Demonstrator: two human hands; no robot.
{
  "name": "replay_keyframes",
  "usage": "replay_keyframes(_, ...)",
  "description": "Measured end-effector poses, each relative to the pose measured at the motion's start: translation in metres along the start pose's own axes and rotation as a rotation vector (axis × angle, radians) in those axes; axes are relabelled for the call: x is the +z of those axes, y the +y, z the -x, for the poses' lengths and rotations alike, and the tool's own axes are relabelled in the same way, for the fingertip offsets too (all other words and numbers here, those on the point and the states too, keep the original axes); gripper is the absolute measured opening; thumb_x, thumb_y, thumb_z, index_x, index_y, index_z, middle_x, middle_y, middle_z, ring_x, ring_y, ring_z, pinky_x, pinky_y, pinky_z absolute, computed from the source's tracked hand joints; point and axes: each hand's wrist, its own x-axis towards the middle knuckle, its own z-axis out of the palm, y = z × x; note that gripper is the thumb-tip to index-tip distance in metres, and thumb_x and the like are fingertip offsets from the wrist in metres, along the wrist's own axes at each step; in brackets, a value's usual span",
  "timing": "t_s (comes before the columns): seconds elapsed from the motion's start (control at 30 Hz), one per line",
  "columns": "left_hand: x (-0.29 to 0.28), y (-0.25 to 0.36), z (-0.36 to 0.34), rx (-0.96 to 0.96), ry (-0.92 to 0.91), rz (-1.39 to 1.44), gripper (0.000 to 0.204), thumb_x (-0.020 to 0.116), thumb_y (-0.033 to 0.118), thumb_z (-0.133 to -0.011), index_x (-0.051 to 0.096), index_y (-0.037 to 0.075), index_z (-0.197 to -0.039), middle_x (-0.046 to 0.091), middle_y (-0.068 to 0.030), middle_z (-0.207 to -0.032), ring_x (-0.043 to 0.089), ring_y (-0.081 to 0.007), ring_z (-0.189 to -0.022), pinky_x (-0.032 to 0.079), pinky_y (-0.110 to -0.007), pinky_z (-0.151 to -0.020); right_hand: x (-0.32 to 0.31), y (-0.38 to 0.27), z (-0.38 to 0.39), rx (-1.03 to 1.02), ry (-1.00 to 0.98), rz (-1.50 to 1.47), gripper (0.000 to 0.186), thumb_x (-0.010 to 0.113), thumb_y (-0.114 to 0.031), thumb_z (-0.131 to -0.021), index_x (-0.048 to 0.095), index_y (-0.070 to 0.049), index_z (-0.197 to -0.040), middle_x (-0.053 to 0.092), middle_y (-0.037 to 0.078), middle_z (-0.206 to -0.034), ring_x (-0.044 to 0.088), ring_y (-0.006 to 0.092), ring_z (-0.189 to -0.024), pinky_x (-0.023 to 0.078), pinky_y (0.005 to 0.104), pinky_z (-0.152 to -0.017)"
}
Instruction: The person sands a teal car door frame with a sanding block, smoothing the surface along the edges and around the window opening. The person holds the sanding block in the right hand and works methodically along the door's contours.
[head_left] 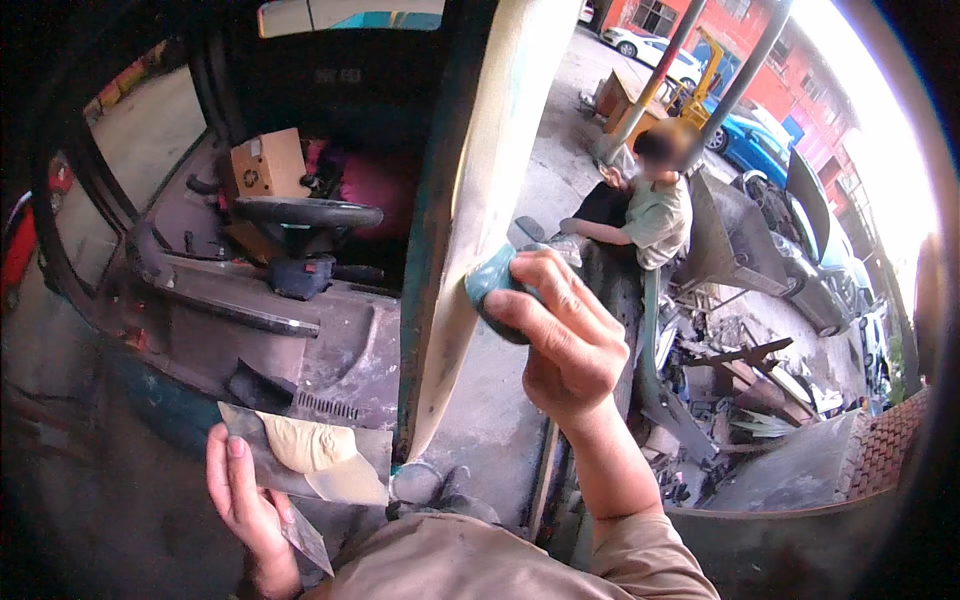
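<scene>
Spreader [497, 283], one; plate [372, 450], one; putty mound [308, 445], one, atop the plate. Pinched in the fingertips of the right hand [575, 345], against the cream pillar [515, 130]: the spreader. Clasped at its left end by the left hand [250, 505]: the plate. For looks: teal, curved spreader; flat grey plate, smeared; thick pale-yellow putty.

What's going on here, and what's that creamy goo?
The left hand holds a flat plate carrying thick cream paste. The right hand pinches a teal spreader, which seems to touch the pale pillar beside the vehicle cab. Another person is outside, farther off to the right.
</scene>
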Motion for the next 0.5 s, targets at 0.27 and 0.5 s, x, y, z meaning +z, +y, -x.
replay_keyframes(0.27,0.003,0.006,-0.001,0.007,-0.123,-0.005,0.039,0.059,0.028,-0.104,0.056,0.004,-0.135,0.064,-0.0049,-0.101,0.048,-0.0048,-0.049,0.03,-0.02,-0.03,0.016,-0.015,0.062,0.092,-0.007,-0.099,0.035,0.073,0.003,-0.07,0.075,-0.006,-0.103,0.07,0.016,-0.1,0.072,0.0345,-0.092,0.062,0.0394,-0.08)
replay_keyframes(0.5,0.018,0.01,0.01,0.03,-0.092,0.031,0.042,0.06,0.026,-0.104,0.054,0.001,-0.137,0.065,-0.0079,-0.099,0.047,-0.0066,-0.046,0.03,-0.021,-0.03,0.021,-0.034,0.122,0.176,-0.107,-0.189,0.051,0.065,0.01,-0.066,0.072,-0.007,-0.114,0.069,0.016,-0.109,0.07,0.0374,-0.103,0.06,0.0432,-0.087)
